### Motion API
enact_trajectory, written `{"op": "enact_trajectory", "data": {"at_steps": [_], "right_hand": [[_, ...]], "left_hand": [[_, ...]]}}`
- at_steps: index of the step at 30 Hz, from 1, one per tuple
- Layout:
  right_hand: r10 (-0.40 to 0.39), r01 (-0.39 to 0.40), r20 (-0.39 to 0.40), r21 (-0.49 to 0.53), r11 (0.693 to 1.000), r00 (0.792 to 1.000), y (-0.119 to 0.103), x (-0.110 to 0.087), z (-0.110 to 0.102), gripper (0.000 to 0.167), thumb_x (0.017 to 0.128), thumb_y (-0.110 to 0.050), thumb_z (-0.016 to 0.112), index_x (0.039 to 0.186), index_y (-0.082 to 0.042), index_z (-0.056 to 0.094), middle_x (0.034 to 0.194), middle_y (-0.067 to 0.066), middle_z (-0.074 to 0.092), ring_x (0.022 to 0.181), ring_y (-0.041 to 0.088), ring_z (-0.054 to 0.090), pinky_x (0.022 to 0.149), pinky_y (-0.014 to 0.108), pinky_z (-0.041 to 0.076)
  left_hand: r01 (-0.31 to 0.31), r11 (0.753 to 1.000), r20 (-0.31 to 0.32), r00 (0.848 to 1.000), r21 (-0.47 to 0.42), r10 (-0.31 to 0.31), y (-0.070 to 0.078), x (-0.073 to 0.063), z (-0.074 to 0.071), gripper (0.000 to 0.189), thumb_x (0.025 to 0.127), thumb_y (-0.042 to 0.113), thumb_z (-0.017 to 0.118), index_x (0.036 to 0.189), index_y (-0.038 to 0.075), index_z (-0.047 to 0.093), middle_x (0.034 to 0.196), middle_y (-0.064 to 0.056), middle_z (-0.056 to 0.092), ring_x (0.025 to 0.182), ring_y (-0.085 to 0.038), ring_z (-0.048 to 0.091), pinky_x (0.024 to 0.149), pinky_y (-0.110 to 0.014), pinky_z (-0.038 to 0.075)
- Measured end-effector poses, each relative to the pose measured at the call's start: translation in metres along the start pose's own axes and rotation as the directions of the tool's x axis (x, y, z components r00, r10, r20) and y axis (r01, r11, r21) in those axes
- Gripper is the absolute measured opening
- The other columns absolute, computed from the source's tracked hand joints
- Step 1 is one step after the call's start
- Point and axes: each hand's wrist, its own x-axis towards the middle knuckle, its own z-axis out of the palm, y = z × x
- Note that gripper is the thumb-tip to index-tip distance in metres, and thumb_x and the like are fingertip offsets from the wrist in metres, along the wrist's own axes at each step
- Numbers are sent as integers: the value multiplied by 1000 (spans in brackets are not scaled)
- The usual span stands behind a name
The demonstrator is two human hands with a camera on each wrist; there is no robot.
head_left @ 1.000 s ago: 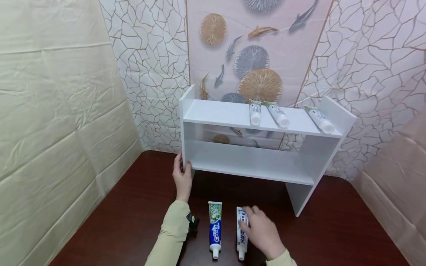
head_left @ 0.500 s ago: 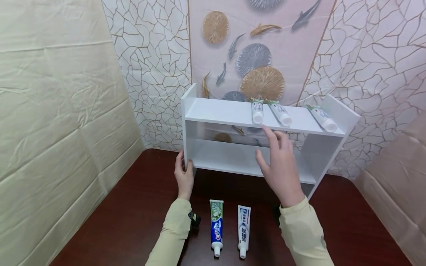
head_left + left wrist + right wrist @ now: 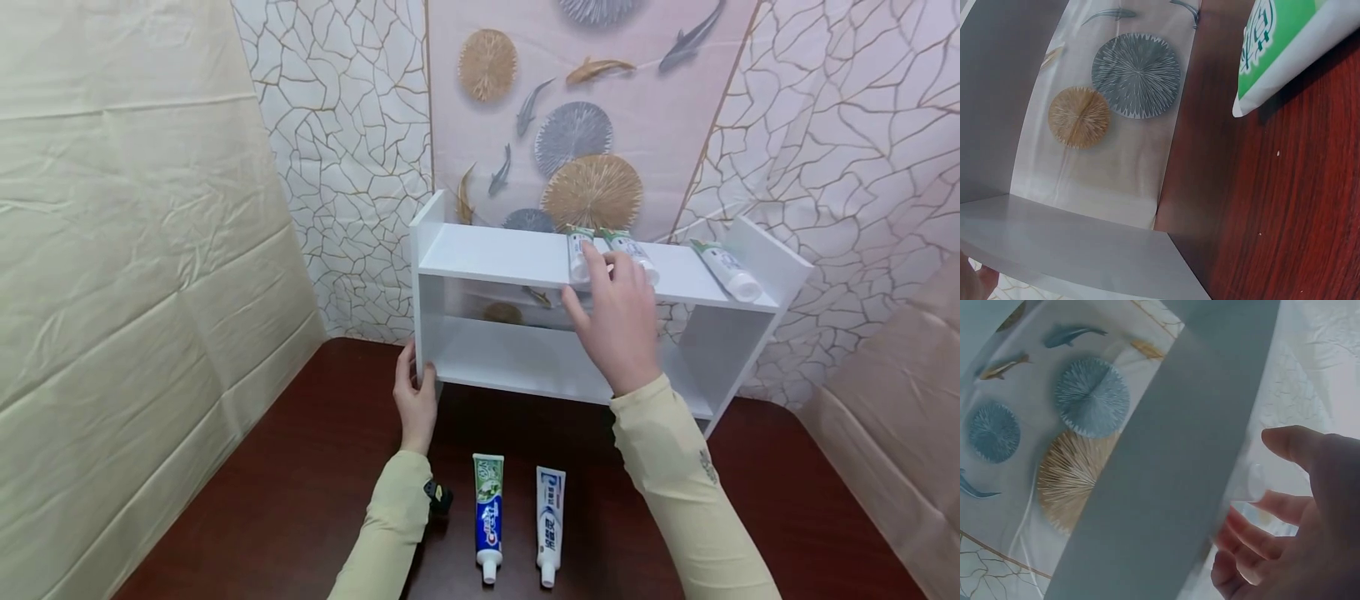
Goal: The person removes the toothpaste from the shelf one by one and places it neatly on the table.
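A white two-tier shelf (image 3: 495, 252) stands on the table. My left hand (image 3: 416, 407) grips its left side panel, thumb in front and fingers round the outer side. Up at the top board, my right hand (image 3: 621, 329) reaches over the front edge, its index fingertip over the leftmost white toothpaste tube (image 3: 577, 260). The thumb stays apart from that tube. In the right wrist view the tube's pale cap (image 3: 1252, 482) shows between thumb and fingers. A second white toothpaste tube (image 3: 639, 255) lies just to the right, partly behind the fingers.
A third white toothpaste tube (image 3: 726, 272) lies near the right end of the top board. On the dark red table (image 3: 285, 500), a green and blue Crest toothpaste tube (image 3: 489, 508) and a white and blue toothpaste tube (image 3: 550, 521) lie side by side in front of the shelf.
My right hand has left the white and blue tube on the table and risen to the leftmost tube on the top board. The left hand keeps its grip on the panel.
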Motion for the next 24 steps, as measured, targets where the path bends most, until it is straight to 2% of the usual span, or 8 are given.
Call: {"op": "enact_trajectory", "data": {"at_steps": [5, 10, 12, 17, 19, 24], "right_hand": [[34, -34, -13, 12, 999, 999, 2, 2, 7, 45, 88, -24, 68, 127, -4, 58, 102, 23, 53, 84, 37, 46, 75, 48, 37], [55, -54, -50, 29, 998, 997, 2, 2, 8, 37, 88, -26, 70, 115, -4, 57, 91, 19, 46, 79, 34, 40, 72, 45, 33], [54, -53, -61, 27, 998, 997, 2, 3, 8, 33, 89, -25, 68, 110, -3, 55, 88, 18, 45, 78, 34, 39, 72, 45, 33], [67, -65, -73, 20, 998, 995, 0, 6, 10, 22, 91, -18, 60, 106, -2, 55, 87, 20, 49, 77, 36, 42, 70, 46, 34], [73, -72, -75, 20, 997, 995, 1, 5, 11, 21, 90, -15, 58, 106, -2, 55, 87, 20, 50, 77, 37, 44, 70, 46, 35], [78, -76, -79, 23, 997, 994, 2, 4, 12, 21, 89, -13, 56, 106, -1, 57, 87, 20, 54, 78, 38, 46, 73, 47, 37]], "left_hand": [[1, 1000, -3, 1000, 6, -1, -1, -1, 0, 44, 98, 5, 51, 142, 7, 47, 136, -20, 52, 112, -29, 54, 83, -30, 47], [-4, 1000, -8, 1000, 9, 4, -2, 0, 1, 43, 98, 5, 51, 141, 7, 48, 136, -21, 53, 113, -32, 54, 83, -32, 47], [-13, 1000, -17, 1000, 12, 14, -8, 1, 1, 43, 98, 5, 51, 141, 9, 48, 135, -20, 53, 112, -32, 54, 83, -36, 47], [-43, 999, -36, 998, 17, 44, -10, 1, 2, 43, 98, 4, 51, 140, 7, 48, 133, -21, 54, 111, -33, 54, 84, -46, 47], [-46, 999, -33, 998, 21, 47, -4, 0, 2, 43, 97, 3, 52, 140, 5, 48, 133, -22, 54, 111, -34, 54, 84, -44, 48], [-41, 998, -32, 999, 42, 43, -2, 0, 1, 43, 97, 3, 52, 140, 4, 48, 133, -22, 54, 112, -33, 54, 83, -32, 47]]}}
